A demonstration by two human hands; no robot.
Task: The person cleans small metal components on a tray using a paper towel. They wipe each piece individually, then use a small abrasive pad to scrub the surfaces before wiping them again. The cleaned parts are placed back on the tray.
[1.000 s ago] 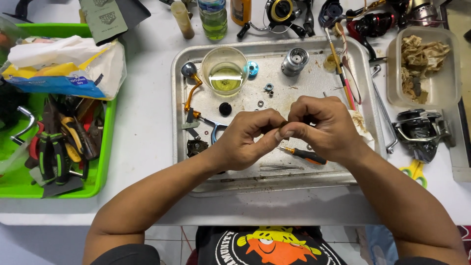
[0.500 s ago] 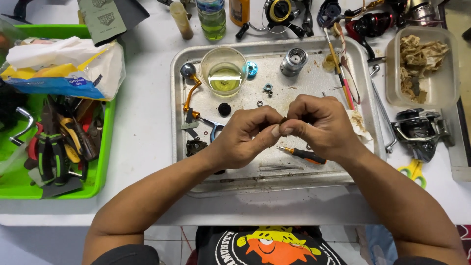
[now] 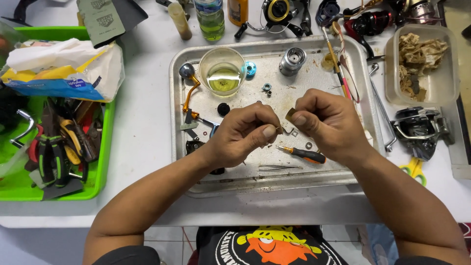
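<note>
Over a metal tray (image 3: pixel 314 172) my left hand (image 3: pixel 243 133) pinches a small dark metal part between thumb and fingers. My right hand (image 3: pixel 326 122) is closed on a small brownish piece held at its fingertips, just right of the left hand's part. A tiny gap shows between the two pieces. Below the hands lie a small orange-handled screwdriver (image 3: pixel 300 154) and tweezers (image 3: pixel 279 168). A glass cup of yellowish liquid (image 3: pixel 222 71), a silver spool (image 3: pixel 292 61), a gold reel handle (image 3: pixel 188 88) and small rings lie on the tray.
A green bin (image 3: pixel 100 167) of pliers and tools with a plastic bag on top stands at the left. A clear tub of crumpled paper (image 3: pixel 421 64) and a dark fishing reel (image 3: pixel 419 128) are at the right. Bottles and more reels line the far edge.
My hands were pressed together at the fingertips; now they have drawn slightly apart, and the right hand shows a small brownish piece.
</note>
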